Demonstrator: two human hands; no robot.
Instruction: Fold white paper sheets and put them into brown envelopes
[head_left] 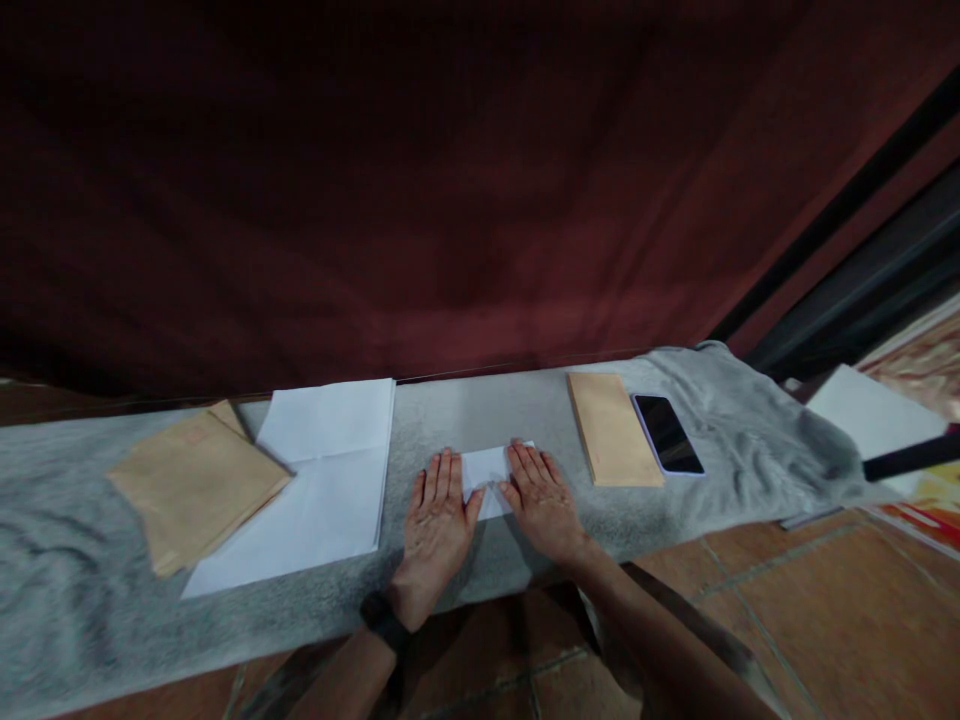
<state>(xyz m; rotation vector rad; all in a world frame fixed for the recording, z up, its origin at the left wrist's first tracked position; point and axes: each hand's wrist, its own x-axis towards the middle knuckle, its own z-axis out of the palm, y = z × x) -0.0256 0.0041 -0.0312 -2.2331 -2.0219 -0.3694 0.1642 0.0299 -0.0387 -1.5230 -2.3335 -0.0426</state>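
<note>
A small folded piece of white paper [486, 466] lies flat on the grey cloth between my hands. My left hand [436, 510] rests palm down over its left edge, fingers stretched out and pointing away from me. Over the right edge lies my right hand [543, 500], also palm down with its fingers extended. Both thumbs point inward across the paper, near each other but apart. The paper's two ends are hidden under my palms and fingers.
On the left, brown envelopes [199, 480] overlap a stack of white paper sheets [337, 490]. Right of my hands lie a stack of brown envelopes [616, 430] and a phone [670, 435]. The grey cloth [480, 405] covers a narrow surface before a dark red curtain [480, 200].
</note>
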